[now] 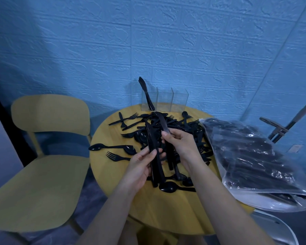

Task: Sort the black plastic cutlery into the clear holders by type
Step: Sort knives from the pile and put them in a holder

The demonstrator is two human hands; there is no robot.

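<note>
A bundle of black knives is gripped in the left hand, fingers curled round it. A single knife is pinched by the right hand, just beside the bundle. Loose cutlery lies under both hands (forks, spoons, knives). Beyond the fingertips stand the clear holders, knives in the leftmost compartment.

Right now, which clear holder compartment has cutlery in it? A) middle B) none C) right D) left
D: black knives stand only in the left compartment of the clear holder; the middle and right compartments look empty.
</note>
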